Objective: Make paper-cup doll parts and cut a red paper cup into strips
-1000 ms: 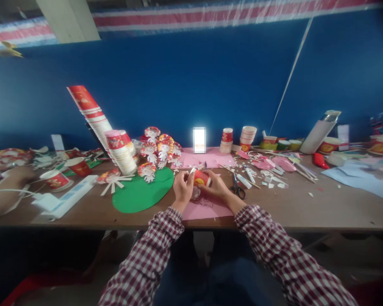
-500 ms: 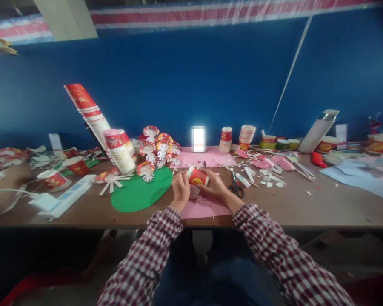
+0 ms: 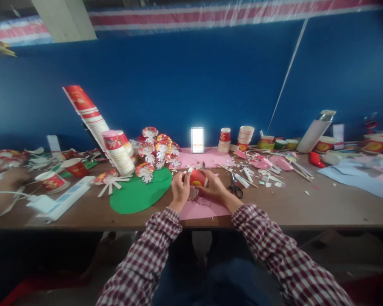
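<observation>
A red paper cup point(image 3: 198, 177) with a yellow emblem lies tilted between my two hands, above pink paper point(image 3: 207, 209) that carries dark drawn lines. Its left end is gripped by my left hand point(image 3: 180, 187), fingers closed on it. Wrapped round the right side is my right hand point(image 3: 214, 186). A small cut-out piece point(image 3: 193, 194) shows just below the cup. Black-handled scissors point(image 3: 235, 187) lie right of my right hand. The green paper oval point(image 3: 137, 194) is left of my left hand.
Tall cup stacks point(image 3: 119, 153) stand behind the green paper, beside several paper figures point(image 3: 162, 148). A white power strip point(image 3: 67, 197) and another person's hand point(image 3: 8, 189) are at the left. Paper scraps point(image 3: 270, 176) and blue sheets point(image 3: 354, 178) lie at the right.
The cup has turned slightly in my hands, its red side now more upward. The view has shifted a little; both hands keep hold.
</observation>
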The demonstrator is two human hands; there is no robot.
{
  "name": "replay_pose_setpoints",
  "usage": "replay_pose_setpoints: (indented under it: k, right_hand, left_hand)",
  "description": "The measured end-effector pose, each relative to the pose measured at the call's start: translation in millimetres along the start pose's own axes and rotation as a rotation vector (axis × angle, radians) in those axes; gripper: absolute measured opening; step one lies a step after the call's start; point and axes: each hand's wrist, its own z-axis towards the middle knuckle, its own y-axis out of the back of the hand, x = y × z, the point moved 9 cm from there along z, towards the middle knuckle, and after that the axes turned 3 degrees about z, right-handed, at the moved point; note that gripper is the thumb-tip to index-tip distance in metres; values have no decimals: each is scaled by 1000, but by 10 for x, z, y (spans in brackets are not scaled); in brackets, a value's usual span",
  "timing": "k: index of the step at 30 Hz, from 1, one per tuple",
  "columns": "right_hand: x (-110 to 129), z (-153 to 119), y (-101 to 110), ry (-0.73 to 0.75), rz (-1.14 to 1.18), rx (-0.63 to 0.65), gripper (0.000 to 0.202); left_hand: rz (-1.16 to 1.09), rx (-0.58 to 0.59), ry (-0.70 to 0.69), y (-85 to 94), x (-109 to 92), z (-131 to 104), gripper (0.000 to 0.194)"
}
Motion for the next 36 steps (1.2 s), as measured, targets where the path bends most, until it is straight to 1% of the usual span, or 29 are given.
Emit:
replay_pose_setpoints:
  k: [4,10,14,16,20,23,26,32,34,36]
  right_hand:
    - [-12,2,-10,8,-3,1,65]
    - [7,-7,6,23,-17,-1,64]
    - [45,-8,20,46,-40,-10,64]
    - [28,-2,26,36,-47,-21,67]
    - [-83,7,17,-54,-49,-25,77]
    - [-119,5,-19,-94,-35,9,71]
    - [-79,6,-29,-71,-38,20,65]
    - [-39,-8,22,-39,-84,-23,66]
    - [-14,-11,38,-9,-119,-35,67]
    - [15,-9,57,21,-150,-52,67]
  left_hand:
    - [1,2,14,-15,41,4,31]
    - [-29,-1,86,-13,121,0,37]
    - [-30,33,9,-38,34,-3,31]
    - [-43,40,-13,-45,5,-8,29]
    - [-79,95,-58,-93,-50,-18,28]
    - [-80,111,-73,-106,-72,-19,29]
    - [-70,97,-36,-97,-34,-12,33]
    - [-105,56,59,-59,60,-15,38]
    - [-107,64,42,-63,36,-19,34]
    - [-89,77,-4,-74,-19,-21,30]
